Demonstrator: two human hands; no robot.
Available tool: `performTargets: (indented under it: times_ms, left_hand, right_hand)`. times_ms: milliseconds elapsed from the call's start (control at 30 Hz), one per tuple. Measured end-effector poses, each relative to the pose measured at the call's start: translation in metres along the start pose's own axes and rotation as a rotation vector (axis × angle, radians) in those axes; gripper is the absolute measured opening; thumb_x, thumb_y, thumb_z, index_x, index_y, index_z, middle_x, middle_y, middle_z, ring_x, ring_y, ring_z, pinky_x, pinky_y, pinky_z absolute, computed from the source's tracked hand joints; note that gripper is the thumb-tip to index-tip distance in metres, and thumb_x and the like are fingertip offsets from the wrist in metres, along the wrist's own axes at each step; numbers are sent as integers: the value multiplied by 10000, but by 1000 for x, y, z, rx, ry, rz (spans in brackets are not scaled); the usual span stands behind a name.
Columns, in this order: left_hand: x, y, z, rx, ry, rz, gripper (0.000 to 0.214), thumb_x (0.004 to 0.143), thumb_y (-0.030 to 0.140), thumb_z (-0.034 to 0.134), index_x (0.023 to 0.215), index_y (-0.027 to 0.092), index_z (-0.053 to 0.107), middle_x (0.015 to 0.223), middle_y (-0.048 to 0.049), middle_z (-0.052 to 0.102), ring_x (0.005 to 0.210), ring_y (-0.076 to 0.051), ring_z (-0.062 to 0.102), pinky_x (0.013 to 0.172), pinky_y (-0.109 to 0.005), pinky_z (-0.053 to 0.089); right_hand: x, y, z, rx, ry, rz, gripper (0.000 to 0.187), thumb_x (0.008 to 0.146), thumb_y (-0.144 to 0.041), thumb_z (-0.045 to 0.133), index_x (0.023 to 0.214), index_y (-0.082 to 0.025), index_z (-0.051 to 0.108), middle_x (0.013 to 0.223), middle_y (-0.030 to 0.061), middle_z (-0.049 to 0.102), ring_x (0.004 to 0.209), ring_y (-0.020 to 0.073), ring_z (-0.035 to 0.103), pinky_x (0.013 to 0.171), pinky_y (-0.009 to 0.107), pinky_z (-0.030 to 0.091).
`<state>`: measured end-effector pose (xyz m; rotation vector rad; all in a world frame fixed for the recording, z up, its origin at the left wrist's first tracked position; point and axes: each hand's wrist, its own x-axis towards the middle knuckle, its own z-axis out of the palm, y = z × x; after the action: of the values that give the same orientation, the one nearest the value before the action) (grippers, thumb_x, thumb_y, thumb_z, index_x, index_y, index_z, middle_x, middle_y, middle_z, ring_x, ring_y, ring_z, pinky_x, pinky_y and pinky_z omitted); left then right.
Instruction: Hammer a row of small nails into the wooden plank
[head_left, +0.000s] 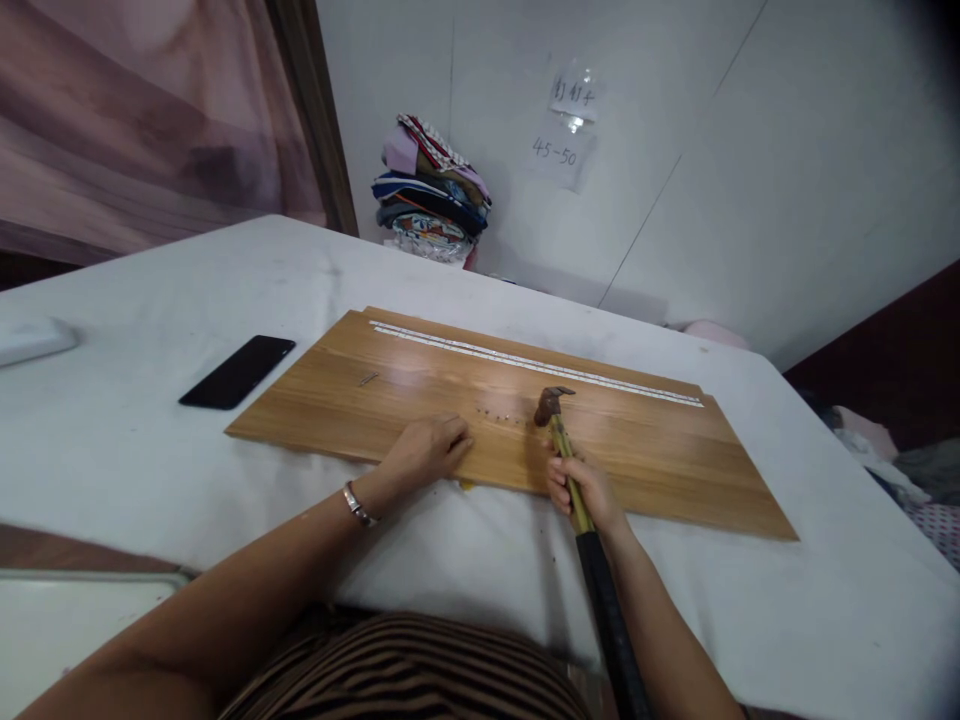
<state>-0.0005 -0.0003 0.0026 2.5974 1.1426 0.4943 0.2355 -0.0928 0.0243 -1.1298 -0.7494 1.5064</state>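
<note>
In my right hand [585,485] is a claw hammer [566,450], gripped on the yellow part of its shaft below the rusty head. The hammer's head is over a brown wooden board [652,440], near the right end of a short row of small nails [496,416]. My left hand [429,448] rests on the board just left of that row, its fingers curled down; whether anything is between them is hidden. Farther left on the board lies a loose nail or two [368,379]. Two white measuring strips [525,360] run along the board's far side.
A white-covered table [150,465] carries the board. Left of the board lies a black phone [238,372], with a white object [34,340] at the table's left edge. Folded fabrics [433,190] are stacked by the wall, where paper notes [562,155] hang.
</note>
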Motion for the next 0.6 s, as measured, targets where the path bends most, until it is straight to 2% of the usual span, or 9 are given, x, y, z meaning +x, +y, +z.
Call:
performTargets:
  times_ms: [300,600]
  left_hand:
    - [-2,5,-7,-79,40,4,238,916,313,413,722,196,489,723,-5,558,683,-141,532,647,-269,400]
    - [-1,-6,1,-72,33,-7,288,917,413,424,755,207,542,745,-6,590,670,-161,558,616,-285,410]
  right_hand:
    - [-1,-5,14,-53,3,-4,330,602,-293,605,895,-192,492,443,-147,428,269,48,332,260,166,246]
    - [4,4,9,-38,-21,-57,288,631,-266,583,898,-199,498,422,-145,444,260,59,335,264,179,261]
